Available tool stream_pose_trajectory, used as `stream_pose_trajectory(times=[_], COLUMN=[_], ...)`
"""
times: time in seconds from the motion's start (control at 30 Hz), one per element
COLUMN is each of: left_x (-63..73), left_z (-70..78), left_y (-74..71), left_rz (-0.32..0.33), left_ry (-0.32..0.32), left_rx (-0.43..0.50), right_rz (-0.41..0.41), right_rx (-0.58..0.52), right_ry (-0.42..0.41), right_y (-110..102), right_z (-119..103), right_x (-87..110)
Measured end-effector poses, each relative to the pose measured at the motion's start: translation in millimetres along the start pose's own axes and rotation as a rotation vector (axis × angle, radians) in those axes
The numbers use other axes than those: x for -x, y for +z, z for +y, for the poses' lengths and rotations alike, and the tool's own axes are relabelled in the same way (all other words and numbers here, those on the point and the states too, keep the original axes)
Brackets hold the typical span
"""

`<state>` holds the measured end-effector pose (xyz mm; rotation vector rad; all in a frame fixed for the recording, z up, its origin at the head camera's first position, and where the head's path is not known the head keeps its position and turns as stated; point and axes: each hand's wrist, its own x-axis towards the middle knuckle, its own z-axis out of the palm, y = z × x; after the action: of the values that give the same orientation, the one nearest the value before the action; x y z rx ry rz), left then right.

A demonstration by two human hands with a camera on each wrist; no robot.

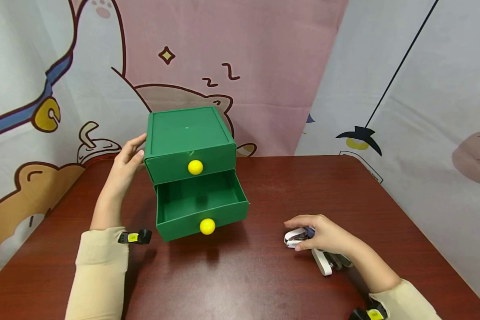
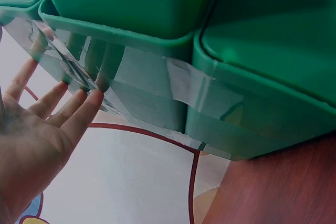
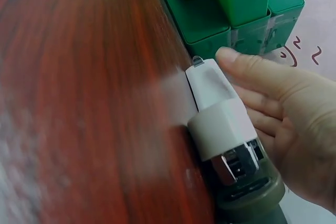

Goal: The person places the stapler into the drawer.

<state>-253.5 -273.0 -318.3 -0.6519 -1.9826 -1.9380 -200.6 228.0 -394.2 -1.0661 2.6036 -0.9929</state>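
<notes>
A green two-drawer box (image 1: 188, 129) with yellow knobs stands at left centre in the head view. Its lower drawer (image 1: 202, 195) is pulled out with nothing inside. My left hand (image 1: 129, 161) is at the box's left side, its fairly straight fingers against clear tape (image 2: 152, 77) in the left wrist view. At the right, my right hand (image 1: 324, 233) reaches over a white stapler (image 1: 292, 240), with thumb and fingers spread around its end. The right wrist view shows the thumb beside the white stapler (image 3: 220, 129), with the other fingers behind it. A dark olive piece (image 3: 252, 198) lies close to it.
White and grey stapler parts (image 1: 324, 262) lie under the right wrist. Everything stands on a reddish-brown table (image 1: 264, 284). A cartoon-printed curtain (image 1: 272, 66) hangs behind it and along both sides.
</notes>
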Motion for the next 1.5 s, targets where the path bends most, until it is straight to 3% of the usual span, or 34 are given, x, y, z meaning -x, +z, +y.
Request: stream_pose_trajectory(times=[0.23,0.57,0.87,1.07,1.2,1.5], left_x=[-0.6,-0.3,0.2,0.3,0.3,0.2], left_z=[-0.6,0.1,0.9,0.9,0.9,1.6], left_y=[-0.3,0.0,0.3,0.0,-0.1,0.6], left_rz=[0.002,-0.005,-0.003,-0.002,0.001,0.000], left_ry=[0.002,0.001,0.002,0.006,0.004,-0.004], left_rx=[0.004,-0.003,-0.008,-0.009,-0.012,-0.008], right_rz=[-0.022,0.003,0.146,0.237,0.297,0.443], right_rx=[0.057,0.012,-0.021,-0.029,-0.048,-0.097], right_ry=[-0.037,-0.082,-0.193,-0.200,-0.157,-0.206], right_y=[4.1,5.8,3.5,0.7,-1.7,-14.5], right_z=[1.9,1.7,-4.1,-14.6,-30.3,-94.4], right_x=[-1.2,-2.0,-5.6,-12.5,-19.8,-39.4])
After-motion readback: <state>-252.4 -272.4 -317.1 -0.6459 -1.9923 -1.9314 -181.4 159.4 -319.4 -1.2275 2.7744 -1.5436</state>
